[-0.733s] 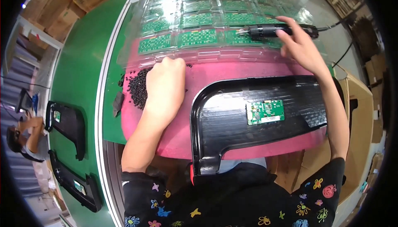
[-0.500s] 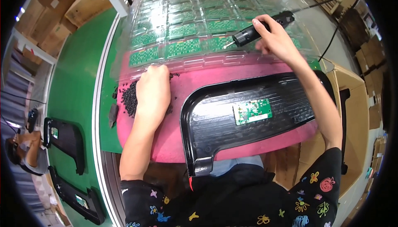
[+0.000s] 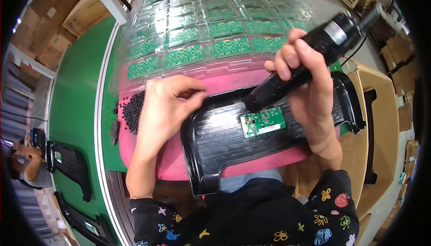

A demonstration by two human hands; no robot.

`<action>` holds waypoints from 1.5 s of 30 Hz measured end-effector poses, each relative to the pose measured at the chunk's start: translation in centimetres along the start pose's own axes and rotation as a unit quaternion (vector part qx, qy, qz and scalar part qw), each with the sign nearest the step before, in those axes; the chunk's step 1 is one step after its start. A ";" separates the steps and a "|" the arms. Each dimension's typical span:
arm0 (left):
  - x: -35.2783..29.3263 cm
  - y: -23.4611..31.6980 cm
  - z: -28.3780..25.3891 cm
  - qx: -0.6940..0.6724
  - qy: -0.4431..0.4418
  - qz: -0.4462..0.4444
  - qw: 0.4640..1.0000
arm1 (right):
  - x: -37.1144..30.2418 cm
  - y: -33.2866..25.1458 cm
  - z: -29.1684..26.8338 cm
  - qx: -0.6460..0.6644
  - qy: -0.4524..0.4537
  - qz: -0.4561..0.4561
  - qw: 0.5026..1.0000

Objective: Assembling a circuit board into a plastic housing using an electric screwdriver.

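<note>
Your left hand (image 3: 168,106) rests half-curled and empty on the left rim of the black plastic housing (image 3: 269,133), which lies on the pink mat (image 3: 179,165). The housing is likely stiff and light; hold its rim, not the fragile green circuit board (image 3: 262,122). Your right hand (image 3: 310,84) grips the black electric screwdriver (image 3: 305,66), tip beside the board.

One head-worn fisheye looks steeply down (close range) onto the pink mat (image 3: 179,165)

My right hand (image 3: 305,79) has brought the black screwdriver (image 3: 301,66) from the tray down to the circuit board (image 3: 262,122), left hand (image 3: 168,106) off the screw pile (image 3: 132,109), onto the black housing (image 3: 215,142).
</note>
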State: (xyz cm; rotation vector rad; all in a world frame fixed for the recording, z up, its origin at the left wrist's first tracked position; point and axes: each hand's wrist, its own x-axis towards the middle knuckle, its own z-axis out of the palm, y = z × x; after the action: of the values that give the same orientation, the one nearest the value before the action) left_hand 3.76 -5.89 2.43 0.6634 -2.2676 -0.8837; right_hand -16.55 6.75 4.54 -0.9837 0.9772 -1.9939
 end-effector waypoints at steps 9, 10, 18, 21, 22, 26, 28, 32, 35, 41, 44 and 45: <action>0.1 0.5 3.4 -0.108 -0.039 0.125 0.985 | -1.0 0.9 -1.5 0.233 -0.010 -0.064 0.970; 0.2 0.3 3.4 -0.108 -0.040 0.122 0.986 | -1.1 1.0 -1.5 0.241 -0.020 -0.074 0.967; 0.3 0.4 4.2 -0.163 -0.121 0.063 0.977 | -1.9 -0.2 -1.5 0.231 -0.051 -0.135 0.962; 0.1 0.3 4.1 -0.129 -0.116 0.085 0.981 | -2.0 0.1 -1.6 0.228 -0.056 -0.133 0.963; 0.1 0.2 4.1 -0.130 -0.118 0.084 0.981 | -2.0 0.0 -1.6 0.222 -0.056 -0.133 0.964; 0.5 -0.1 4.0 -0.124 -0.096 0.092 0.983 | -1.9 -0.4 -1.7 0.218 -0.053 -0.137 0.965; 0.6 -0.3 4.0 -0.119 -0.099 0.105 0.982 | -1.8 -0.4 -1.7 0.225 -0.049 -0.135 0.964; 0.5 -0.4 4.3 -0.066 -0.144 0.149 0.976 | -1.7 -0.4 -1.6 0.211 -0.056 -0.133 0.967; 0.6 -0.6 4.4 -0.031 -0.162 0.170 0.972 | -1.5 0.2 -1.4 0.200 -0.057 -0.132 0.969; 0.5 -0.1 4.5 0.075 -0.133 0.212 0.965 | -1.8 0.1 -1.3 0.129 -0.051 -0.114 0.984; 0.6 0.1 4.3 0.090 -0.141 0.209 0.963 | -1.8 0.0 -1.3 0.109 -0.061 -0.105 0.987; 0.7 0.1 4.2 0.086 -0.134 0.208 0.965 | -1.8 0.0 -1.3 0.109 -0.059 -0.105 0.987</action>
State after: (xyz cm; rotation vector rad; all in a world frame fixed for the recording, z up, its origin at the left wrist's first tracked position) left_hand 0.37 -4.45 0.27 0.1251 -2.6116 -0.6008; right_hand -16.83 8.63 3.42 -1.1048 0.5969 -2.1323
